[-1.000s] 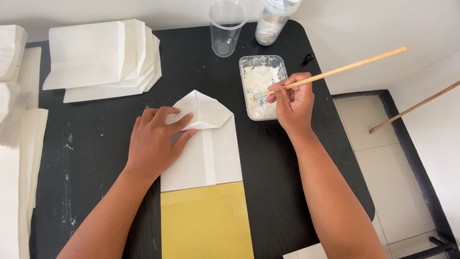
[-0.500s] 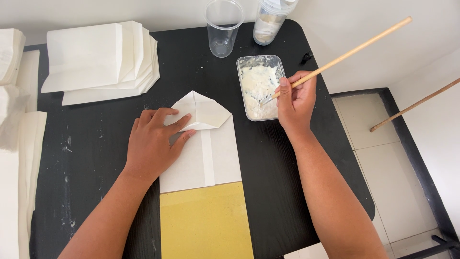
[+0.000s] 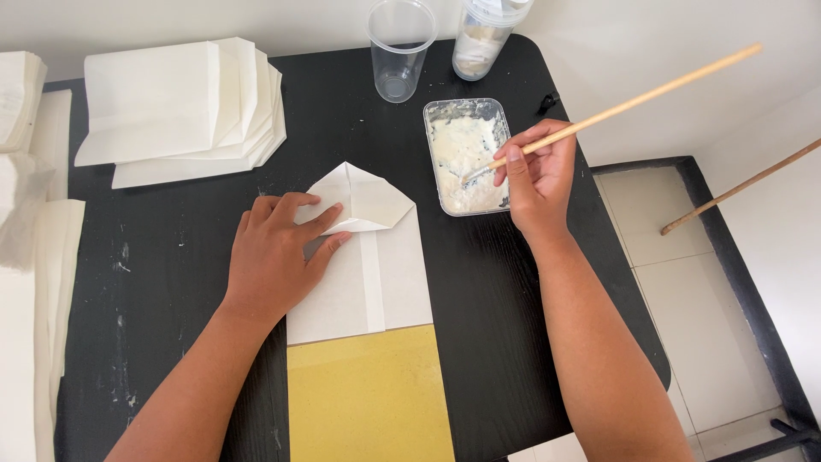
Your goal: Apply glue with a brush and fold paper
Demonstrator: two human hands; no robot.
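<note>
**Hand pins folded paper, other dips stick in paste**

Left hand [image 3: 275,257] lies flat, fingers spread, on white folded paper [image 3: 363,265] at table centre. Right hand [image 3: 537,175] pinches wooden stick [image 3: 629,103], tip in paste tray [image 3: 464,154] just right of the paper. Yellow sheet [image 3: 368,398] below.

Black table [image 3: 479,299], paper bag [image 3: 376,274], yellow sheet [image 3: 368,402], stacked bags [image 3: 171,111], possibly paste tray [image 3: 466,154], plastic cup [image 3: 400,51]

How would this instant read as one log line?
left hand: flat on folded white paper bag | right hand: holds wooden stick, tip in paste tray
</note>
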